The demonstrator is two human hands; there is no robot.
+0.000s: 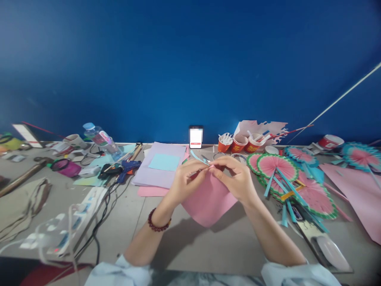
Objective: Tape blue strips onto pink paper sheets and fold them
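Note:
A sheet of pink paper (208, 206) hangs in front of me over the table, its lower corner pointing down. At its top edge my left hand (188, 175) pinches it from the left. My right hand (233, 174) is closed on the same edge from the right, its fingertips almost meeting those of the left. A thin light-blue strip (199, 157) sticks out just beyond the fingers; whether I hold it is unclear. Behind my left hand lies a stack of lilac paper (160, 149) with a smaller light-blue sheet (164, 161) on top.
A phone (195, 137) leans against the blue wall. Paper cups (239, 143) with tools stand behind my right hand. Watermelon-patterned paper fans (276, 167) lie at right near a ruler. On the left are a glue gun (128, 171), bottle (102, 139), hammer (25, 174) and power strip (80, 216) with cables.

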